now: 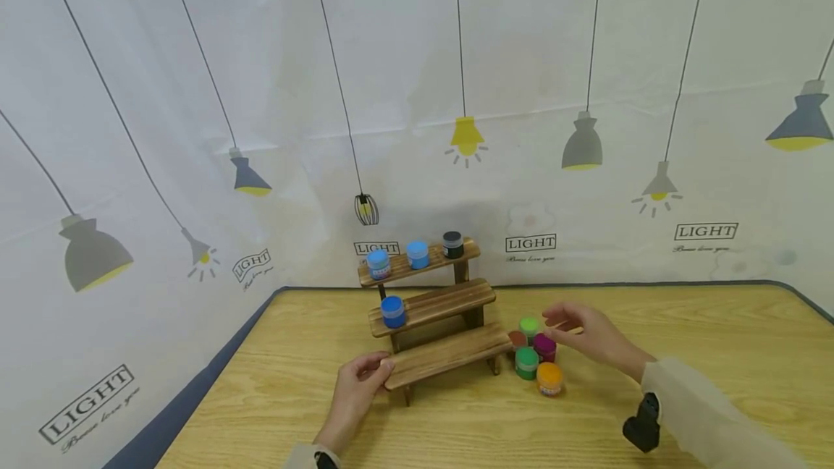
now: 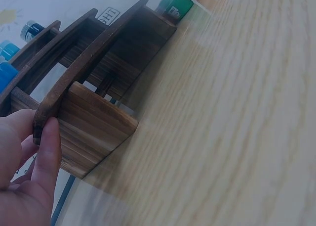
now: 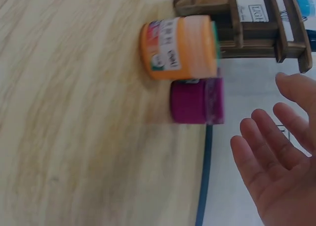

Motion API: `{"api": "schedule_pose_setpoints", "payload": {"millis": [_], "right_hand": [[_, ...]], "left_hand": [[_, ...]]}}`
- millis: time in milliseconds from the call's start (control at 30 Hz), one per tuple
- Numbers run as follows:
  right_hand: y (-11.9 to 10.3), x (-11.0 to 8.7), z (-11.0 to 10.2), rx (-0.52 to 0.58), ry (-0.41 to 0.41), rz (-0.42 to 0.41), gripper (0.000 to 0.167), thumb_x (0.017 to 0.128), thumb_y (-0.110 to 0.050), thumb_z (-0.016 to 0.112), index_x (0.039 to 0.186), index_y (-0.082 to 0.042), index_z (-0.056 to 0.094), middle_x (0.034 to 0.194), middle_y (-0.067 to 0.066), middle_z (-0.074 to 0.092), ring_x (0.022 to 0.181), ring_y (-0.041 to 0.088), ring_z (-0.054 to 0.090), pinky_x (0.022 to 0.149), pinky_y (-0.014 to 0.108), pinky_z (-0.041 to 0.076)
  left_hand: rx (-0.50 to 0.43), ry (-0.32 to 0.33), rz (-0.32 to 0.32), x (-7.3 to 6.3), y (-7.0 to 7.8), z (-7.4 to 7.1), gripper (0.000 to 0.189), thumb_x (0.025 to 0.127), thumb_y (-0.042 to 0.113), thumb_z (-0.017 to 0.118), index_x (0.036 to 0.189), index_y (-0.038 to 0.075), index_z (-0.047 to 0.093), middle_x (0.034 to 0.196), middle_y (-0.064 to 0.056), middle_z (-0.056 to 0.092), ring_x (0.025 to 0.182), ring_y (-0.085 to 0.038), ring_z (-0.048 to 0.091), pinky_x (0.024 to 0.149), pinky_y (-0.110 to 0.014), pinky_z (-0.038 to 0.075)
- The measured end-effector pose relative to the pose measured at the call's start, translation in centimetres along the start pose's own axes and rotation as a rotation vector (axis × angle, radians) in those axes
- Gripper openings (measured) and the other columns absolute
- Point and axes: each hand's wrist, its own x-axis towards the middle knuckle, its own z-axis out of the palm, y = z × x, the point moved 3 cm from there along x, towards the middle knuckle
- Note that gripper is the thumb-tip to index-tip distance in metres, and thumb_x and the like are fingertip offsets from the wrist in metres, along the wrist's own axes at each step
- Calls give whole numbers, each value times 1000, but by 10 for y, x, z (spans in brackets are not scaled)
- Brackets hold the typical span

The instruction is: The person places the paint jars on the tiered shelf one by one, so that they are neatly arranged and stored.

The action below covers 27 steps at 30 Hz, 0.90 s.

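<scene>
A three-tier wooden stand is on the table, and my left hand pinches the left end of its lowest step between thumb and fingers. In the left wrist view the fingertips grip the board's edge. My right hand, fingers loosely spread and holding nothing, hovers beside a cluster of paint jars. That cluster has a magenta jar nearest the hand, a light green jar, a brown jar, a green jar and an orange jar.
Two light blue jars, one at the left end, and a black jar stand on the top step. A darker blue jar is on the middle step's left. Behind the wooden table hangs a white lamp-printed sheet.
</scene>
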Motion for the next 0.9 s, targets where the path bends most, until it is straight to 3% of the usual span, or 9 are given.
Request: {"api": "schedule_pose_setpoints", "payload": {"millis": [267,667,900], "right_hand": [[20,-6,6,6,-50,90,36,84,-17,62,109,8,53,104,21,56,88,28,56,73,34,49],[38,-3,17,79,-144,119,41,80,-17,66,109,9,53,100,18,58,87,26,55,72,30,48],[37,-1,22,104,-147,124,41,81,-16,65,112,9,52,103,19,57,91,28,54,74,33,48]], "left_hand": [[0,2,-6,1,0,0,32,83,14,63,105,-9,59,85,-10,61,66,-9,57,55,-25,50],[5,1,-19,-1,1,0,33,83,16,63,106,-8,59,83,-7,61,64,-9,56,55,-25,50],[5,3,-21,-1,1,0,34,83,16,63,106,-8,59,82,-7,61,64,-8,56,55,-25,50]]}}
